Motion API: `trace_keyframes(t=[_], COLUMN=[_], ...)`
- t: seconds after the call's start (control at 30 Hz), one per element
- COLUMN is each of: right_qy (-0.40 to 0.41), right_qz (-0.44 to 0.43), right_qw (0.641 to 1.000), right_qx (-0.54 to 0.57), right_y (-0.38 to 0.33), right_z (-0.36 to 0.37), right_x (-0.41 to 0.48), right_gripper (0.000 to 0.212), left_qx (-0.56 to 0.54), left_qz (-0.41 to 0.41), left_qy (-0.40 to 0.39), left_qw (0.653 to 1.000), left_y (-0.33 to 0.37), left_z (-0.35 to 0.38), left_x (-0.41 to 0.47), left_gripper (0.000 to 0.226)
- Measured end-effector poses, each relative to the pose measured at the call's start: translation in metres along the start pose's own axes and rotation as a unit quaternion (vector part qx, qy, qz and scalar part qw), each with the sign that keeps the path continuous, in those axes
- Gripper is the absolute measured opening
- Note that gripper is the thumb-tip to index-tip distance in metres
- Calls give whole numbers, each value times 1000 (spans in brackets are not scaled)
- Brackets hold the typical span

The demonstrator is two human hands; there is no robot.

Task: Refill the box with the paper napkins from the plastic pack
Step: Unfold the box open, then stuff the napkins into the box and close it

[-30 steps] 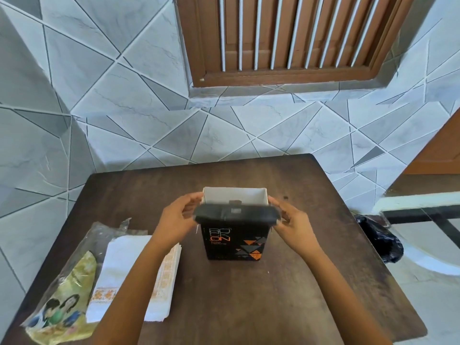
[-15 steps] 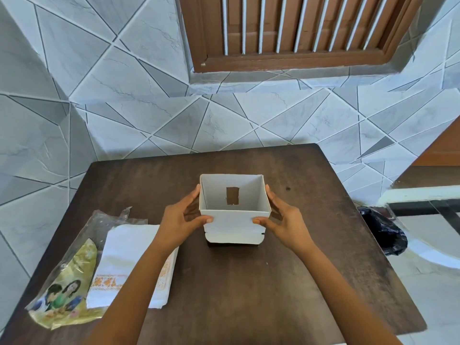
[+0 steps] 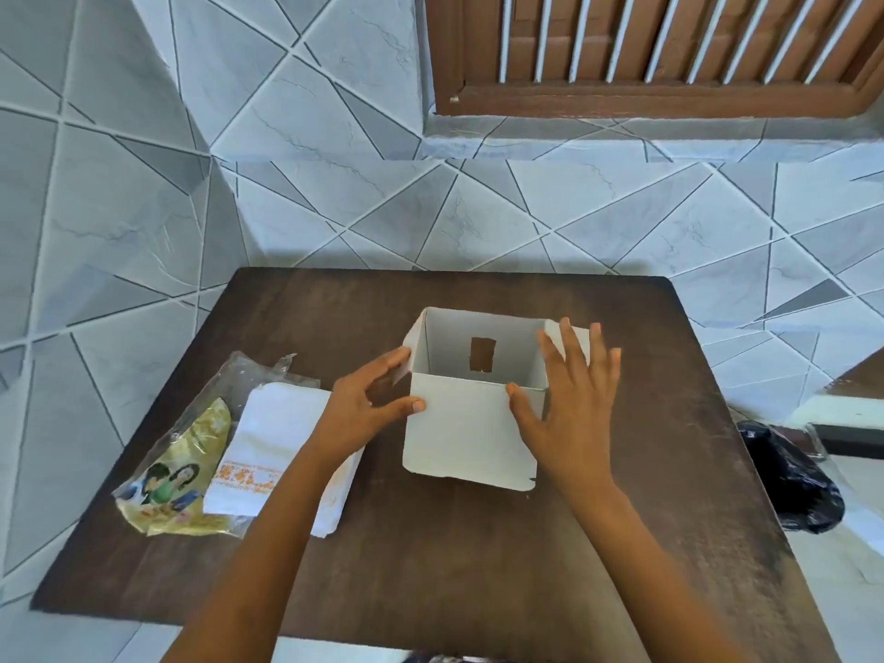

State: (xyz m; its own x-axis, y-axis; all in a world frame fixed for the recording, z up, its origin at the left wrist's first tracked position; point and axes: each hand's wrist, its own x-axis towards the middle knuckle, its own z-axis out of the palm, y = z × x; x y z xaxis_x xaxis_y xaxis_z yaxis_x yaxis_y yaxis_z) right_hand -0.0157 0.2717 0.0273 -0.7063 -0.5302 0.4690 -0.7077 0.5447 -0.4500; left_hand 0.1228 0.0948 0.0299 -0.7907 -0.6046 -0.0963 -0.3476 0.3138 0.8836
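Folded flatter than before, the flaps of the white cardboard box (image 3: 471, 433) are spread on the dark wooden bench (image 3: 478, 567) by the left hand (image 3: 363, 409) and right hand (image 3: 574, 404), fingers loose (nothing gripped); the white paper napkin stack (image 3: 272, 433), beside its clear plastic pack (image 3: 191, 452), is to be grasped next.

The open box (image 3: 471, 433) stands mid-frame on the worktop (image 3: 478, 557); left of it lie the napkins (image 3: 277, 442), overlapping the plastic pack (image 3: 191, 452) farther left.
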Motion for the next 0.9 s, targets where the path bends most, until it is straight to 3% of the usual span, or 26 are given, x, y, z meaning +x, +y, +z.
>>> trace_keyframes(t=[0.07, 0.17, 0.27, 0.33, 0.43, 0.53, 0.67, 0.73, 0.8, 0.9], right_qy=[39, 29, -134, -253, -329, -358, -375, -369, -345, -330], right_qz=[-58, -109, -81, -92, -96, 80, 375, 451, 500, 517], right_qw=[997, 991, 965, 933, 906, 886, 775, 729, 685, 647], right_qx=[-15, 69, 211, 239, 249, 284, 343, 360, 401, 454], right_y=[-22, -62, -106, -126, -137, -133, -131, -128, -130, -141], right_z=[-9, -15, -20, -12, 26, 74, 119, 140, 156, 161], right_x=[3, 0, -12, -24, -43, -53, -61, -66, -68, -61], right_gripper=[45, 34, 40, 44, 41, 38, 60, 73, 70, 34], left_qx=[26, 68, 11, 5, 79, 138, 159, 125, 73, 36], left_qz=[-1, -9, -45, -66, -135, -211, -255, -259, -264, -269], left_qy=[21, 91, 171, 206, 220, 157, 86, 64, 43, 10], left_qw=[999, 993, 984, 976, 963, 955, 950, 956, 961, 962], left_y=[1, -3, -16, -30, -63, -95, -130, -138, -145, -153], left_z=[-8, -29, -54, -70, -92, -106, -121, -127, -133, -136], left_x=[-6, -18, -34, -42, -45, -45, -42, -36, -28, -21], left_gripper=[54, 44, 35, 25, 31, 48, 60, 58, 52, 46])
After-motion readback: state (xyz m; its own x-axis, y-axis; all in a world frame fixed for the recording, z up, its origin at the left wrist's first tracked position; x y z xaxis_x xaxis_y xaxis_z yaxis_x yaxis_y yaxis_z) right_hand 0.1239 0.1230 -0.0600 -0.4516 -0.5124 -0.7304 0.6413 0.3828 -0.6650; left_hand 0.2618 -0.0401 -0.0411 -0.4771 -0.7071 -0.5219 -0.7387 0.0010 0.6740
